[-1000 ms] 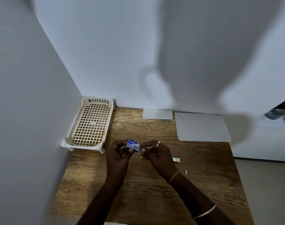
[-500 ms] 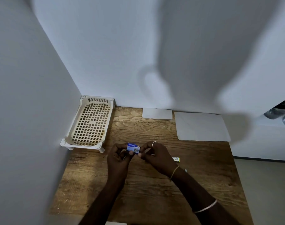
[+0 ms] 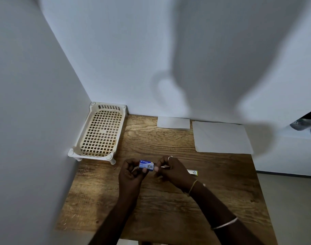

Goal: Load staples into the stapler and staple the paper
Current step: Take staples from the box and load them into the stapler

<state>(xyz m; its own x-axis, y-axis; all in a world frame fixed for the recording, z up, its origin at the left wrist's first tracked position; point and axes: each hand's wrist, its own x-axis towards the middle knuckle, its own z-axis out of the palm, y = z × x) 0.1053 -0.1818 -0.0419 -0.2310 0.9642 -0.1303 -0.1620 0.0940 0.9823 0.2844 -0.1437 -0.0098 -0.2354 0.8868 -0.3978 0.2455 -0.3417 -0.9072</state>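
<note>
Both hands have drifted a little nearer the person and lower over the table [image 3: 168,206] since a second ago, and the staple box [image 3: 146,165] has tipped slightly between them. The left hand [image 3: 131,172] pinches the box's left end, thumb below and fingers curled over it. The right hand [image 3: 172,169] closes on the right end, and a thin pale sliver shows just beyond its fingers; whether that is the inner tray or a strip of staples cannot be told. The stapler itself cannot be made out with confidence: a small pale and green item [image 3: 192,172] lies on the table just right of the right hand, partly hidden. Two sheets of paper [image 3: 222,138] lie flat at the far edge, well apart from the hands, and a slotted basket [image 3: 99,131] sits in the left corner.

The step in hand looks like getting staples out of the box. It would go best with the left hand holding the sleeve steady and level while the right draws the contents straight out, slowly, so the strip does not break or spill. Working low over the table helps: anything dropped stays near.
</note>
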